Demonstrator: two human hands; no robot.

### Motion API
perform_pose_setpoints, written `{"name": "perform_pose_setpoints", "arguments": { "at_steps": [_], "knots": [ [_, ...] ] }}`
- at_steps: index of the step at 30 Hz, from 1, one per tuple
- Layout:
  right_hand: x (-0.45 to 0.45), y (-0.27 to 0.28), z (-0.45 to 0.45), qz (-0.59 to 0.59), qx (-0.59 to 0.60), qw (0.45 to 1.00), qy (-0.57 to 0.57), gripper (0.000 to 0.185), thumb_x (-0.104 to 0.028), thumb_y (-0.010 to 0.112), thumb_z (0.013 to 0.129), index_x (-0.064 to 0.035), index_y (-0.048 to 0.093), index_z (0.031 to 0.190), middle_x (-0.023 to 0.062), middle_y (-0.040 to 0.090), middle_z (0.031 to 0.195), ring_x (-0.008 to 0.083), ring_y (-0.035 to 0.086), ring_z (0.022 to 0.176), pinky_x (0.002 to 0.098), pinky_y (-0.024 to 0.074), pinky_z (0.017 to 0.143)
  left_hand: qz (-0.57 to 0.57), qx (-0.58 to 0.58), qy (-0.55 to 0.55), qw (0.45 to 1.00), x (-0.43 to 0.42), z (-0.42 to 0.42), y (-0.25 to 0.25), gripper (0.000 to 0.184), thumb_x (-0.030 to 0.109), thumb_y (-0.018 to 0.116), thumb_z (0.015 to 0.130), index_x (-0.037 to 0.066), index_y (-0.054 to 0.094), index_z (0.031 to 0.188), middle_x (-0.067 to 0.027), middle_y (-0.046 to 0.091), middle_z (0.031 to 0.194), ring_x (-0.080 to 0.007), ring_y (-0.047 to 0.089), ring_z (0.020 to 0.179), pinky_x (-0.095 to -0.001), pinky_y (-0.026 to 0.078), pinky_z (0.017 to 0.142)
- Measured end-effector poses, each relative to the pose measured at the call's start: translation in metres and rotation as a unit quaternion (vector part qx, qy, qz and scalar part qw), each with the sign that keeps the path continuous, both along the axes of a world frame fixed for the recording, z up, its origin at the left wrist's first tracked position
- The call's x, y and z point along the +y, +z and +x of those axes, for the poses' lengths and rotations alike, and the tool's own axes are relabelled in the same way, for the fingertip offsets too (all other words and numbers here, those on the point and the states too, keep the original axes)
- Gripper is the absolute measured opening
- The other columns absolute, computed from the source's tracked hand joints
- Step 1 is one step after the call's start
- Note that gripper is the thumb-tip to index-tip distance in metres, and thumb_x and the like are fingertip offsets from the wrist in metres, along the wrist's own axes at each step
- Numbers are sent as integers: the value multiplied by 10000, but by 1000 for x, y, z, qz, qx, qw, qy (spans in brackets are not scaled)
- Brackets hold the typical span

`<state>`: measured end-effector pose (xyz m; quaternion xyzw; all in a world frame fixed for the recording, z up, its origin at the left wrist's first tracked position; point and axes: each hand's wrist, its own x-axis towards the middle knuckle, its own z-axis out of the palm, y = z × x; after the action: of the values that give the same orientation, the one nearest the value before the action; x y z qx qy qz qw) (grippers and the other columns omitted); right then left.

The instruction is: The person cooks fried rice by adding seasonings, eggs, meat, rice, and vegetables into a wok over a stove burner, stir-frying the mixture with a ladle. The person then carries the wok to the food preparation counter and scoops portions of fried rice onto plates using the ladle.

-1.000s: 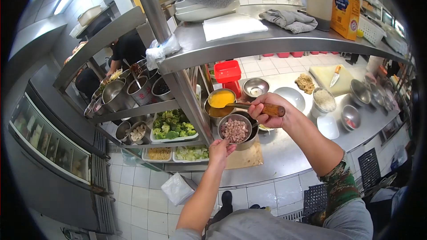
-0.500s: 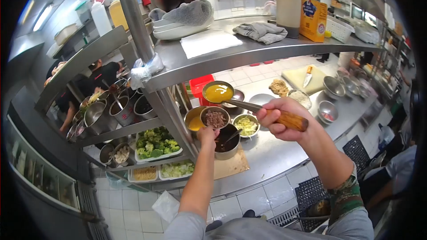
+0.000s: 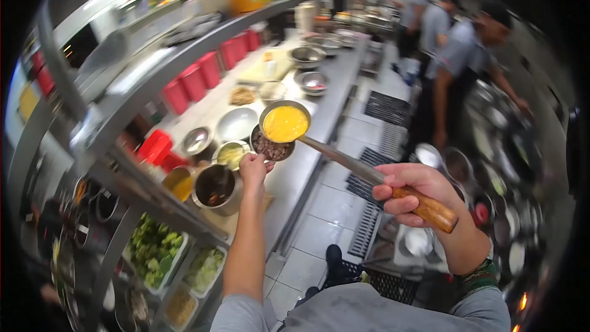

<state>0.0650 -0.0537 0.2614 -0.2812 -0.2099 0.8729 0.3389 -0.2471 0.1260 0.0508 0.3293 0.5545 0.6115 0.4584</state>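
My right hand (image 3: 418,193) is closed round the wooden handle of a ladle (image 3: 344,158). Beaten-egg-like yellow liquid (image 3: 286,124) fills the ladle's cup, which is held level. Just below and partly behind that cup is a metal bowl of brown minced meat (image 3: 270,147), its rim gripped by my left hand (image 3: 254,169). Beside the left hand, a bowl of pale shredded vegetable (image 3: 231,156) and a deep pot with dark contents (image 3: 212,193) stand on the counter. Farther left sits a container of yellow liquid (image 3: 178,185).
A steel counter (image 3: 307,126) with several bowls runs away from me, under an overhead shelf (image 3: 184,64). Trays of broccoli (image 3: 150,252) and chopped pale greens (image 3: 206,270) lie at lower left. Co-workers, one nearer person (image 3: 464,61) among them, stand at right beside cookware and flames (image 3: 523,301).
My view has swung right, bringing the aisle, the co-workers and the stove side into sight. The ladle and meat bowl have moved right along the counter, away from the pots.
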Motion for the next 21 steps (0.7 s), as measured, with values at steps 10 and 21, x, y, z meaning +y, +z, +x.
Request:
{"name": "perform_pose_setpoints", "arguments": {
  "at_steps": [10, 21],
  "knots": [
    [-272, -10, 102, 6, -17, 929, -370, 296, -51, 450, 916, -16, 431, 1210, 69, 508, 862, 83, 467, 514, 247, 414, 344, 21, 50, -392, 918, -96, 287, 16, 129, 37, 525, 853, 35, 462, 741, -76, 572, 662, -178, 623, 538, -271, 536, 493],
    [-528, -8, 187, -23, -136, 706, -695, 273, -49, 500, 877, -62, 455, 1146, 43, 529, 829, 90, 469, 515, 264, 398, 364, 15, 22, -707, 706, -367, 638, 18, 77, 60, 539, 836, 35, 481, 791, -112, 623, 709, -197, 664, 594, -264, 539, 491]
  ]
}}
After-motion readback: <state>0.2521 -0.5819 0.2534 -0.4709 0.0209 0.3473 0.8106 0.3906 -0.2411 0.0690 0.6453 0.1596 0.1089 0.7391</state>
